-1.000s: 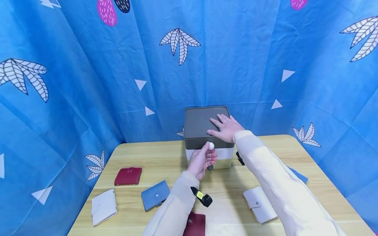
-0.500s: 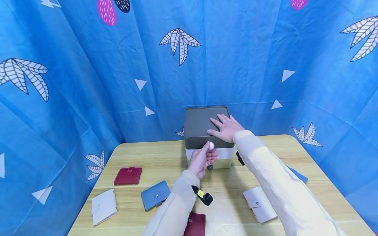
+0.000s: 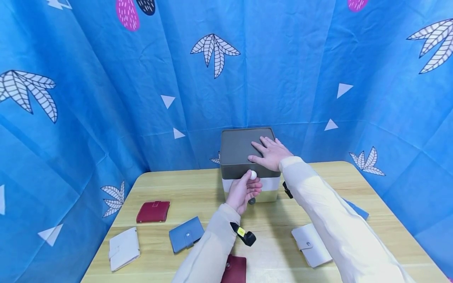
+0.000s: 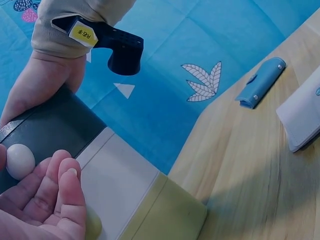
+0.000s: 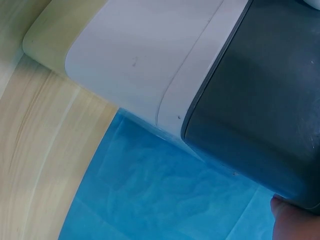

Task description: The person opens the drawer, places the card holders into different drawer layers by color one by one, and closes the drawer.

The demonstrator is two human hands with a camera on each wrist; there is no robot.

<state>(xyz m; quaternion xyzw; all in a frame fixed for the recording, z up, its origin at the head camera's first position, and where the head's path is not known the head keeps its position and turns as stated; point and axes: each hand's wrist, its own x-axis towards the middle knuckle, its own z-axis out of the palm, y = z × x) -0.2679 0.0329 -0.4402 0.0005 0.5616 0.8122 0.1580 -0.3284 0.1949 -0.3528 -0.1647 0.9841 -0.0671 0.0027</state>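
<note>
A small drawer unit (image 3: 233,146) with stacked dark grey, white and yellow-green tiers stands at the back of the table. My left hand (image 3: 241,192) is at its front, pinching the round white knob (image 3: 253,175) of the dark top drawer between thumb and forefinger; in the left wrist view the knob shows beside the curled fingers. On the unit's dark top my right hand (image 3: 270,152) rests with fingers spread. A dark knob (image 3: 251,201) sits lower, just under the left hand. Only a bit of a right finger (image 5: 295,220) appears in the right wrist view.
Button-strap card wallets lie about the wooden table (image 3: 198,181): red (image 3: 153,211), white (image 3: 124,248) and blue (image 3: 186,234) on the left, dark red (image 3: 235,269) in front, pale (image 3: 312,245) and blue (image 3: 357,209) on the right. A blue curtain (image 3: 283,78) hangs behind.
Hardly anything differs. The left hand's lower fingers have shifted very slightly; both hands keep their places, and the drawer unit and wallets stay where they were.
</note>
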